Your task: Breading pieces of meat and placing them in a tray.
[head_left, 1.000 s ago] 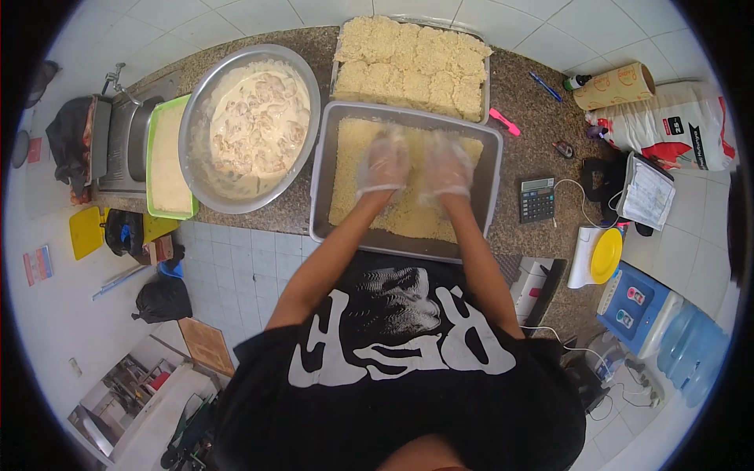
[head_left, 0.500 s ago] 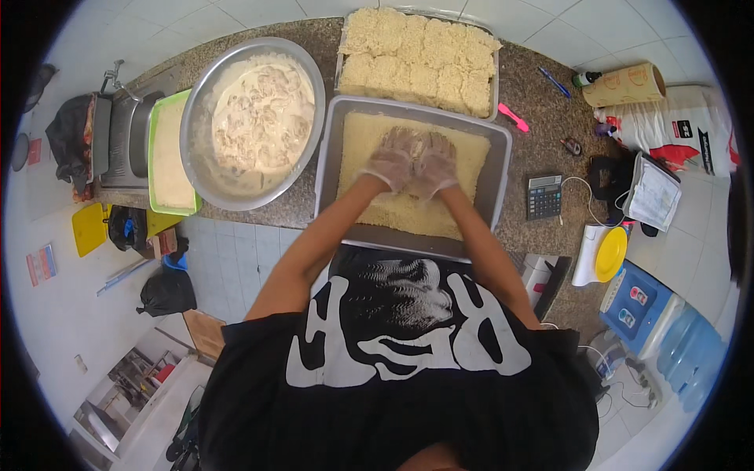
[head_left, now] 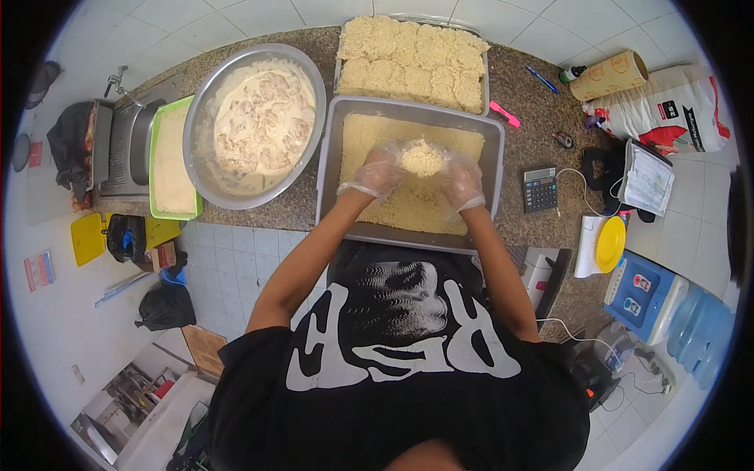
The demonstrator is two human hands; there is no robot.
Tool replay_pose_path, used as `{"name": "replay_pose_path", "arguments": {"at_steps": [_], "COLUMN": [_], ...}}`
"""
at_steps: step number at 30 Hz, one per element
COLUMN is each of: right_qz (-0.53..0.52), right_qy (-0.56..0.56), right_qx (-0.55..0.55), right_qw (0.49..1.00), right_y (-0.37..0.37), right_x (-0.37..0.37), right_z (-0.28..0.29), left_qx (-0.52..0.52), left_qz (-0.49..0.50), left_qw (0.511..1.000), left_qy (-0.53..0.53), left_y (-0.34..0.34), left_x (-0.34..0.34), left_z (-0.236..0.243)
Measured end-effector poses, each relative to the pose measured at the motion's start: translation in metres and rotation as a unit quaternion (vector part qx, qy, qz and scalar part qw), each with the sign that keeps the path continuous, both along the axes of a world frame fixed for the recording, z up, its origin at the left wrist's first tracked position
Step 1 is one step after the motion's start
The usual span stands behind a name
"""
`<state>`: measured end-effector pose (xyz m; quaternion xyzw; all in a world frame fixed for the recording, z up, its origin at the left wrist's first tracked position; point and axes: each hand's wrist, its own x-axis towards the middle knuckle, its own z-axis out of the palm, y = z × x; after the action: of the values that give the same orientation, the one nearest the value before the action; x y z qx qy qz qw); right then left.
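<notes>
My left hand and my right hand, both in clear plastic gloves, hold a crumb-coated piece between them, gripping it from its two sides. The piece is pale yellow and roundish, and what lies under its coating is hidden. Both hands are over a grey rectangular tub with a bed of yellowish breadcrumbs spread inside. Just behind the tub, a tray of coated pieces in rows stands on the counter. To the left is a big steel bowl of wet, batter-covered pieces, probably meat.
A green tray of pale powder or crumbs sits partly under the bowl, beside the sink. Along the right counter lie a pink tool, a blue pen, a calculator, a cardboard roll and a yellow plate.
My hands were pressed close together, flat on the crumbs. Now they have moved apart and lifted a coated piece between them. The view has shifted slightly.
</notes>
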<state>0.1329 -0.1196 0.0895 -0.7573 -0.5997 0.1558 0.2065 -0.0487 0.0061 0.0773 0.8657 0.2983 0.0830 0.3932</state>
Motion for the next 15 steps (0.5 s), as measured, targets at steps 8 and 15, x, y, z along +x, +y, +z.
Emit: {"name": "replay_pose_path", "arguments": {"at_steps": [8,15], "right_qz": [0.017,-0.069], "right_qy": [-0.03,-0.053], "right_qx": [-0.029,-0.254], "right_qw": [0.999,0.963], "right_y": [-0.016,-0.005], "right_x": [0.027,0.011], "right_z": [-0.035,-0.05], "left_qx": [0.101,0.283], "left_qz": [-0.138,0.019], "left_qw": [0.985,0.951], "left_qy": [0.036,0.122], "left_y": [0.017,-0.022], "left_x": [-0.02,-0.055], "left_z": [-0.013,-0.066]}}
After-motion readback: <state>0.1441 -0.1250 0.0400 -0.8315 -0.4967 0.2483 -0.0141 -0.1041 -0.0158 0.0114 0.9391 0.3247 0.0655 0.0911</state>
